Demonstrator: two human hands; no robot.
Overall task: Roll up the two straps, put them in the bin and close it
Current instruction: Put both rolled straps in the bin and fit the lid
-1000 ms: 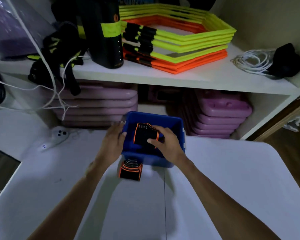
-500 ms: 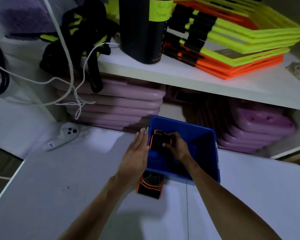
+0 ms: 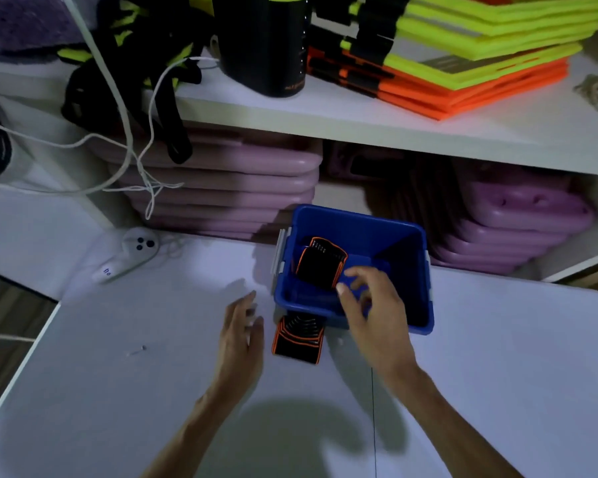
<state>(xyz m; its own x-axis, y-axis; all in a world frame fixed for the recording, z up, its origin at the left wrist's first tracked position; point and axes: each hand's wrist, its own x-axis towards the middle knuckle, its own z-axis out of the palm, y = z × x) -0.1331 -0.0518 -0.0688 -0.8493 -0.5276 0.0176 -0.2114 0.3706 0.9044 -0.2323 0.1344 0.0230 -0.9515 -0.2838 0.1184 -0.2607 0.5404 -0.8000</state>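
Observation:
A blue bin [image 3: 408,243] stands open on the white table [image 3: 118,391], close to the shelf. One rolled black strap with orange trim [image 3: 320,262] leans inside the bin at its left side. A second rolled strap [image 3: 297,339] lies on the table just in front of the bin's near wall. My right hand [image 3: 370,305] hovers over the bin's near rim, fingers spread, holding nothing. My left hand [image 3: 242,329] is flat and empty, just left of the strap on the table. No lid is in view.
A white shelf [image 3: 325,115] behind the table carries a black bottle [image 3: 263,43], stacked yellow and orange frames [image 3: 463,60] and black gloves [image 3: 128,70]. Purple steps [image 3: 228,181] are stacked below. A white remote [image 3: 128,257] and cords [image 3: 142,139] lie at the left.
My right hand has let go of the strap, which stays inside the bin, and drawn back toward me. My left hand has left the bin's side and dropped beside the other strap.

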